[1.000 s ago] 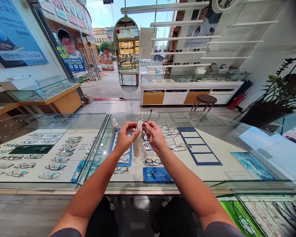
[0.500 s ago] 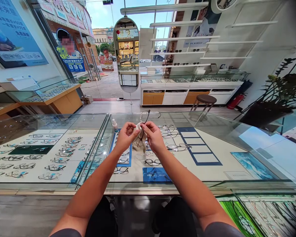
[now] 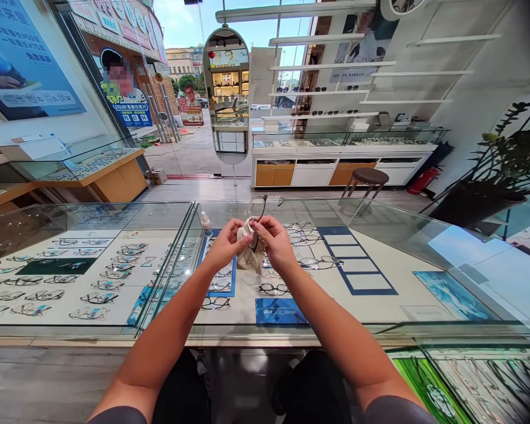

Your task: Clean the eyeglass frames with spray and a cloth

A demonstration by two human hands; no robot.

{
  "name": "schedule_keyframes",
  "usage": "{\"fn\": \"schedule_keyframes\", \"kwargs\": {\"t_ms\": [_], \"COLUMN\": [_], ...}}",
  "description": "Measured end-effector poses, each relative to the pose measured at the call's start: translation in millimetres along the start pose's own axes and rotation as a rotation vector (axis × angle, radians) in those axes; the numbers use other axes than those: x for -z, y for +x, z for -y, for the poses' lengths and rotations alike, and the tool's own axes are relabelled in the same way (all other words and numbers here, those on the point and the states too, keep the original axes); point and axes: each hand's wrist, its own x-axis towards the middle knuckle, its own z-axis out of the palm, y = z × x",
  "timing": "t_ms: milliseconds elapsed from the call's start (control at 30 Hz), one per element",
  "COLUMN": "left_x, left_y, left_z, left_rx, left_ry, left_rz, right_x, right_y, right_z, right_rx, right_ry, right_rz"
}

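Note:
Over the glass counter, both hands come together in the middle of the view. My left hand (image 3: 227, 242) pinches a pale beige cleaning cloth (image 3: 248, 260), which hangs down below the fingers. My right hand (image 3: 275, 240) grips a pair of thin dark-framed eyeglasses (image 3: 265, 202) by a side part. Their lenses stick up above my fingertips, and a dark temple passes down by the cloth. The cloth is bunched against the frame between the two hands, so the exact contact is hidden. A small white spray bottle (image 3: 206, 224) stands left of my left hand.
Under the glass of the display counter (image 3: 366, 315) lie several eyeglasses, a blue sectioned tray (image 3: 374, 292) and a blue card (image 3: 281, 312). Glass partition edges run along the left. An oval mirror (image 3: 227, 100) and a stool (image 3: 367, 175) stand beyond the counter.
My left fingers have shifted on the cloth, and more of it now bunches up around the glasses. The eyeglasses have tilted and moved slightly left.

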Motion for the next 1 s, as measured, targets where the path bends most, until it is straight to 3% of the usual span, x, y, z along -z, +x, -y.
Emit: {"fn": "schedule_keyframes", "kwargs": {"t_ms": [300, 433, 533, 633, 833, 1000], "left_x": [-0.4, 1.6, -0.1, -3.3, -5.0, -3.9], "left_y": [2, 0, -5, -8, -8, -8], "left_z": [2, 1, -4, -6, -5, -6], "left_rx": [0.022, -0.177, -0.364, -0.455, -0.624, -0.644], "left_ry": [-0.032, 0.287, 0.508, 0.553, 0.62, 0.631], "left_rz": [-0.026, -0.183, -0.201, -0.187, -0.292, -0.243], "right_x": [0, 1, 3, 5, 6, 5], "right_y": [0, 0, 2, 4, 4, 4], "right_z": [4, 4, 2, -1, -3, -2], "right_rx": [0.014, 0.044, 0.058, 0.055, 0.059, 0.082], "right_ry": [0.005, -0.01, -0.026, -0.028, -0.019, -0.005], "right_rz": [0.0, 0.003, 0.002, 0.004, 0.008, 0.048]}}
